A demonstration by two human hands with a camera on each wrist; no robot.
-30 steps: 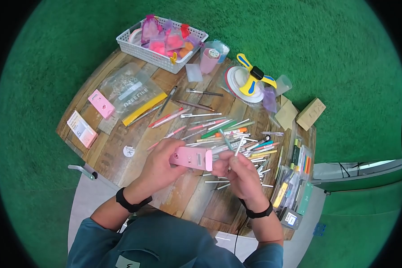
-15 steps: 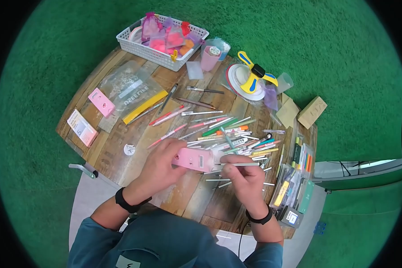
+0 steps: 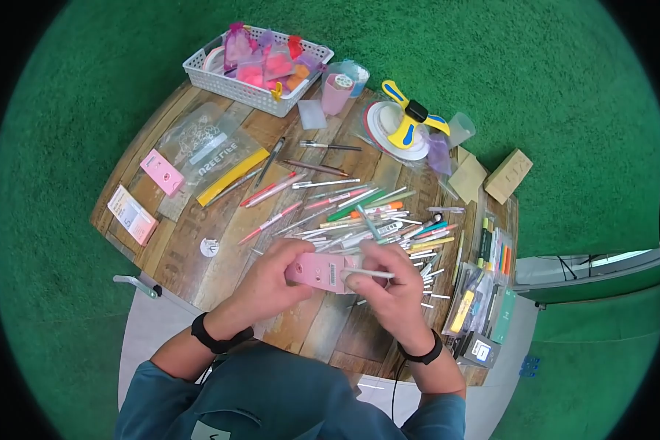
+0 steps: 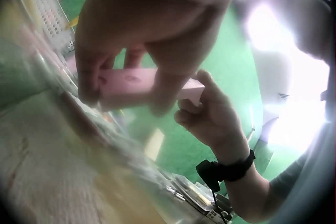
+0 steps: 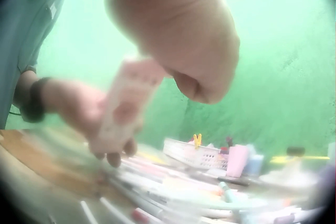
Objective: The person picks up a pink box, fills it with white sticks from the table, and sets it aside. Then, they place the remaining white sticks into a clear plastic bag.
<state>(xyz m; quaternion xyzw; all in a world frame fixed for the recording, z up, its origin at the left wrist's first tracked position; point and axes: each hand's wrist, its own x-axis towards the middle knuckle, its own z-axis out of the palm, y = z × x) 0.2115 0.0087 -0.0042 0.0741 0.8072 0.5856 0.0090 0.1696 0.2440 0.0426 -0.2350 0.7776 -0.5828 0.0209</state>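
In the head view, a small pink cardboard box point(image 3: 317, 270) is held level over the table by my left hand point(image 3: 271, 282), thumb on the near side and fingers on the far side. My right hand point(image 3: 397, 299) is at the box's right end, fingers at its end flap, with a thin white stick point(image 3: 378, 274) pinched between thumb and fingers. The left wrist view shows the pink box point(image 4: 128, 85) gripped between fingertips and thumb. Below the hands lies a loose pile of pens and thin sticks point(image 3: 345, 198).
A second pink box point(image 3: 161, 173), a white-and-pink box point(image 3: 131, 214) and a yellow-edged zip bag point(image 3: 216, 150) lie to the left. At the back stands a white basket point(image 3: 235, 89) of small pouches beside a pink cup point(image 3: 336, 94). Pen packs point(image 3: 484, 293) line the right edge.
The right hand has moved left to the box's end, and its white stick has swung from upright to nearly level. The left hand keeps hold of the pink box, slightly lower in view.
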